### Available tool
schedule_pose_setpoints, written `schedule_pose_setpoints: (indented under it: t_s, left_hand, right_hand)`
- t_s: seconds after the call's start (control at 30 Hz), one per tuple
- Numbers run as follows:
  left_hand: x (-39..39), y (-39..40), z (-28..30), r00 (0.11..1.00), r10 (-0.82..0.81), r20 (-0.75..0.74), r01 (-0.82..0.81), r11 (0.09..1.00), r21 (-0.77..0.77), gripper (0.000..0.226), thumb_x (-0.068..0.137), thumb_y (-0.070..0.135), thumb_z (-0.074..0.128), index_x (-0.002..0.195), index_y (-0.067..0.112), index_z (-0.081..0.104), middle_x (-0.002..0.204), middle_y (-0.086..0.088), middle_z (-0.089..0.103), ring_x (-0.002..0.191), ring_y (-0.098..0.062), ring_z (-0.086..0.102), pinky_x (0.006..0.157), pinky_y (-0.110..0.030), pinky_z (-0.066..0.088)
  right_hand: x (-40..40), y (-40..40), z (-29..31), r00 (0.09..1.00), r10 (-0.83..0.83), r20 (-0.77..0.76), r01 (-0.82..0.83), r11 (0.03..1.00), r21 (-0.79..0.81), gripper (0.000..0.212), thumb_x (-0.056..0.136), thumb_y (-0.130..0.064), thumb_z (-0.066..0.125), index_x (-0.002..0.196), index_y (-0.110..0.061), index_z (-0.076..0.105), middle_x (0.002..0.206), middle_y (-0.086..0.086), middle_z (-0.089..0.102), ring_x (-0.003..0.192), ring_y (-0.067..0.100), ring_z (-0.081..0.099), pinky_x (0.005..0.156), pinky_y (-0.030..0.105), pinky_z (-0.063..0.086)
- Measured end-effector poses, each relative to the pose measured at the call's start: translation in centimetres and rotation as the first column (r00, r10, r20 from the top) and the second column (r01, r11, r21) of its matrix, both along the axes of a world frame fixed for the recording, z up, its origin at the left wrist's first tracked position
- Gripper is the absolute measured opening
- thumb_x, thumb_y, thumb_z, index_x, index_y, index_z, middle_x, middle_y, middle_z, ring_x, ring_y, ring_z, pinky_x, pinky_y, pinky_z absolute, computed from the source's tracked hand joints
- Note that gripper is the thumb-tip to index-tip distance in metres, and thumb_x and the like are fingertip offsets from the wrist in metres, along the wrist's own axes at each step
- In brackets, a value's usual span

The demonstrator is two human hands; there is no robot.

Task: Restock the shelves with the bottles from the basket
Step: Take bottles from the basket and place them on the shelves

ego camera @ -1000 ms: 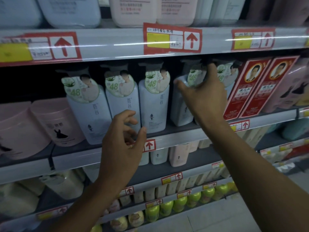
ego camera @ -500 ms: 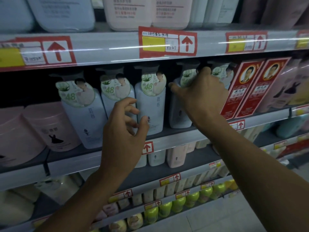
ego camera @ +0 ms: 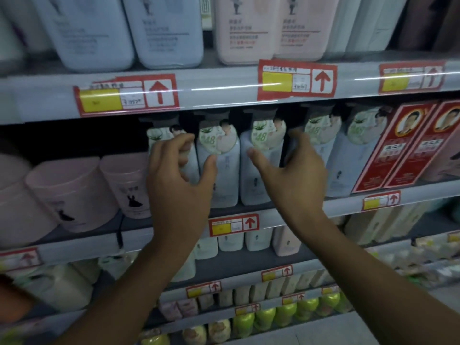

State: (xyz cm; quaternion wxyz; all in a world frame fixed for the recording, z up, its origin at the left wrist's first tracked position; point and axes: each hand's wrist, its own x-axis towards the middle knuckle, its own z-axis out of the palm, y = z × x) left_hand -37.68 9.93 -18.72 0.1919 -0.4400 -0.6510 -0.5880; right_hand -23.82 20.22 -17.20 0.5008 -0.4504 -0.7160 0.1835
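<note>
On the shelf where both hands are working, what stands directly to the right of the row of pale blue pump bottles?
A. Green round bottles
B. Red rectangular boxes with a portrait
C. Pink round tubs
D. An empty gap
B: the red rectangular boxes with a portrait stand directly right of the last pale blue pump bottle; the pink round tubs sit to the left.

From my seat I count two hands: the left hand (ego camera: 179,185) and the right hand (ego camera: 291,180). At twelve o'clock stand five pale pump bottles (ego camera: 261,170) in a row. At three o'clock, two red boxes (ego camera: 388,148). At nine o'clock, at least three pink tubs (ego camera: 72,192). Up top, two blue jugs (ego camera: 169,33) and two pink jugs (ego camera: 241,28).
</note>
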Motion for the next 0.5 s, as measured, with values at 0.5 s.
schedule_pose_setpoints:
  t_s: [0.5]
  left_hand:
    - [2.2,-1.9,-2.2,0.971,-0.04,0.234,0.078,0.985,-0.155,0.046,0.094,0.036,0.075,0.137,0.03,0.058,0.081,0.016,0.065,0.074,-0.007,0.065,0.071,-0.035,0.059]
  right_hand:
    - [-1.4,1.5,-0.2,0.989,-0.086,0.124,0.1,0.988,-0.118,0.073,0.071,-0.065,0.084,0.11,-0.006,0.064,0.104,0.014,0.075,0.098,0.038,0.071,0.08,0.05,0.058]
